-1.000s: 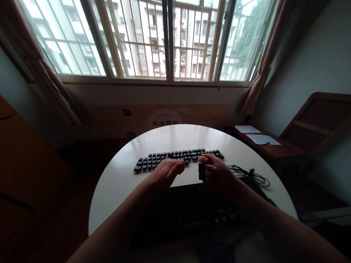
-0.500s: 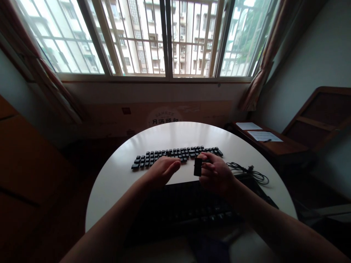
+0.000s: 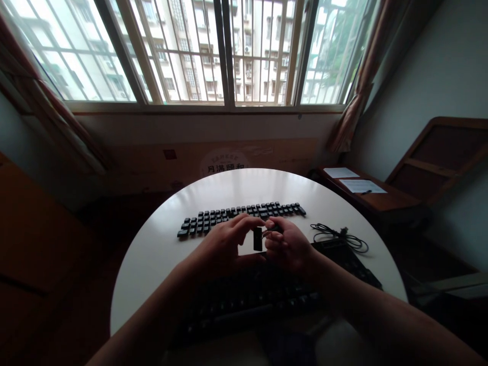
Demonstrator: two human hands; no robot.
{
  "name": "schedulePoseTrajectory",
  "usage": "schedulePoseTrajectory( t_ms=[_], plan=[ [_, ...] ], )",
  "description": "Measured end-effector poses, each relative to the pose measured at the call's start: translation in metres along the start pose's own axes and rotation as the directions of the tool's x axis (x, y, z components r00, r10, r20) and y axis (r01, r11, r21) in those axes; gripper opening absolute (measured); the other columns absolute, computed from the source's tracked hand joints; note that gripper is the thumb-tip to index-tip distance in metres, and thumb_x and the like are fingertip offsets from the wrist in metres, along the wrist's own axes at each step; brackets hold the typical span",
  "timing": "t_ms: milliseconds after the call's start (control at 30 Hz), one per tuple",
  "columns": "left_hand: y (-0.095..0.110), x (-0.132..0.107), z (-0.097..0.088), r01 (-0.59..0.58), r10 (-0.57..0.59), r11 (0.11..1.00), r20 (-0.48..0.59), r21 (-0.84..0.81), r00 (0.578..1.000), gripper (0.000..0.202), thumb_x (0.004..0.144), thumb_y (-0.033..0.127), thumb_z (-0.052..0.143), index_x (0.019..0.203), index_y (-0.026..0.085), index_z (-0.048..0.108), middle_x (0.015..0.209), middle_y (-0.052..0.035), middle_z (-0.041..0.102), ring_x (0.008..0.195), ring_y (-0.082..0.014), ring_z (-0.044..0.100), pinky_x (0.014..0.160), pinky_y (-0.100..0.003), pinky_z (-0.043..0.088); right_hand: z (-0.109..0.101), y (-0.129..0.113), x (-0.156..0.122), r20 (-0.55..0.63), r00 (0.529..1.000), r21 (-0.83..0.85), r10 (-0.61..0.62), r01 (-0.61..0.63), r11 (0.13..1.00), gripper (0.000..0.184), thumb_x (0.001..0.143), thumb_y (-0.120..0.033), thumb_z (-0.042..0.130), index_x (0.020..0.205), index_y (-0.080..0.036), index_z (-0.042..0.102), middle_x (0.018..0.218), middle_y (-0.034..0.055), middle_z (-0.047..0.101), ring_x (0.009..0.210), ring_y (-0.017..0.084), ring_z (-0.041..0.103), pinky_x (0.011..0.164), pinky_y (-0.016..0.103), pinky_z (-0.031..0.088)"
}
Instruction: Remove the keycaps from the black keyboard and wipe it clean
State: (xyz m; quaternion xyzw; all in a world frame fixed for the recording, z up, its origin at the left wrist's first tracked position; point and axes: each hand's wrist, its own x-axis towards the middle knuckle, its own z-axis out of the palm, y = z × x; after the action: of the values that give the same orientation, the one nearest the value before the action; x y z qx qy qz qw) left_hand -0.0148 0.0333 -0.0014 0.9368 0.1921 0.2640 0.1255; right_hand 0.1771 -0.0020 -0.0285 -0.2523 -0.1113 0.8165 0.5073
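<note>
My right hand [image 3: 286, 241] is closed around a small dark keycap puller [image 3: 277, 229] with thin wires at its end. A long black keycap [image 3: 258, 240] hangs upright at the wires, left of my right fingers. My left hand [image 3: 227, 241] reaches in from the left with thumb and fingers apart around that keycap; contact with it cannot be made out. Below both hands lies a black keyboard [image 3: 263, 307], partly hidden by my arms and deep in shadow. Behind them, rows of loose black keycaps [image 3: 208, 222] stand on the table.
A round white table [image 3: 152, 264] carries everything. At its right lie a coiled black cable [image 3: 345, 238] and the keyboard's dark right end [image 3: 354, 267]. Beyond it, papers [image 3: 362, 186] and a pen [image 3: 366, 192] rest on a wooden chair seat [image 3: 404, 200]. A barred window is ahead.
My left hand has opened its fingers and moved right, up to the keycap. My right hand has shifted slightly left with the puller and keycap. The view has turned a little.
</note>
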Motion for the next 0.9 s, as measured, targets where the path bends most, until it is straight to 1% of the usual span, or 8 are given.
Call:
schedulePoseTrajectory(
  t_ms=[133,267,433,600,733,833,900],
  plan=[
    [0.006,0.001,0.001,-0.069,0.067,0.997,-0.064,-0.029,0.996,0.042,0.083,0.039,0.074,0.117,0.023,0.056,0.105,-0.0045,0.063,0.068,-0.0108,0.055,0.06,-0.024,0.048,0.001,0.003,-0.001,0.057,0.992,0.037,0.113,-0.115,0.993,0.036,0.1,-0.031,0.033,0.066,-0.02,0.041,0.037,-0.0101,0.032,0.028,0.005,0.018,0.032,0.014,0.016],
    [0.009,0.0,0.002,-0.08,0.072,0.995,-0.116,-0.063,0.991,0.043,0.08,0.043,0.076,0.115,0.022,0.061,0.104,-0.0058,0.065,0.068,-0.0111,0.057,0.058,-0.024,0.049,0.001,0.004,-0.002,0.048,0.985,0.045,0.163,-0.165,0.985,0.04,0.099,-0.034,0.032,0.062,-0.02,0.039,0.037,-0.0094,0.032,0.028,0.005,0.019,0.032,0.016,0.019],
    [0.012,0.0,0.003,-0.082,0.062,0.989,-0.162,-0.121,0.985,0.05,0.073,0.052,0.08,0.109,0.019,0.066,0.093,-0.0048,0.067,0.065,-0.0109,0.055,0.055,-0.024,0.047,0.0,0.01,-0.001,0.032,0.977,0.045,0.212,-0.214,0.976,0.039,0.099,-0.034,0.033,0.065,-0.018,0.046,0.037,-0.0092,0.033,0.028,0.005,0.021,0.031,0.014,0.02],
    [0.014,0.001,0.003,-0.033,0.003,0.988,-0.19,-0.152,0.982,0.053,0.069,0.063,0.078,0.095,0.018,0.067,0.078,-0.0021,0.063,0.063,-0.0117,0.052,0.054,-0.024,0.044,0.001,0.017,-0.003,-0.007,0.976,0.03,0.219,-0.219,0.975,0.036,0.097,-0.037,0.041,0.067,-0.018,0.049,0.038,-0.0094,0.033,0.028,0.004,0.024,0.031,0.012,0.022],
    [0.013,0.0,0.005,-0.029,-0.014,0.983,-0.232,-0.181,0.973,0.056,0.066,0.067,0.077,0.089,0.018,0.065,0.073,-0.0005,0.059,0.062,-0.0117,0.05,0.053,-0.024,0.041,0.0,0.022,-0.003,-0.009,0.979,-0.015,0.201,-0.201,0.979,0.038,0.094,-0.044,0.05,0.066,-0.018,0.048,0.04,-0.0089,0.037,0.029,0.004,0.027,0.032,0.014,0.027],
    [0.014,0.0,0.006,-0.027,-0.023,0.98,-0.248,-0.199,0.969,0.056,0.065,0.068,0.077,0.084,0.018,0.062,0.071,0.0008,0.056,0.06,-0.011,0.048,0.052,-0.024,0.04,-0.001,0.025,-0.003,-0.002,0.976,-0.032,0.217,-0.217,0.976,0.042,0.095,-0.048,0.05,0.065,-0.019,0.048,0.04,-0.0083,0.039,0.029,0.005,0.028,0.032,0.015,0.027],
    [0.015,0.0,0.006,-0.02,-0.032,0.98,-0.256,-0.2,0.966,0.054,0.065,0.066,0.079,0.081,0.017,0.06,0.069,0.0016,0.055,0.06,-0.0108,0.047,0.052,-0.023,0.039,-0.002,0.026,-0.002,0.001,0.977,-0.018,0.214,-0.214,0.977,0.043,0.096,-0.048,0.048,0.065,-0.019,0.049,0.04,-0.008,0.039,0.029,0.005,0.028,0.032,0.015,0.027]
  ],
)
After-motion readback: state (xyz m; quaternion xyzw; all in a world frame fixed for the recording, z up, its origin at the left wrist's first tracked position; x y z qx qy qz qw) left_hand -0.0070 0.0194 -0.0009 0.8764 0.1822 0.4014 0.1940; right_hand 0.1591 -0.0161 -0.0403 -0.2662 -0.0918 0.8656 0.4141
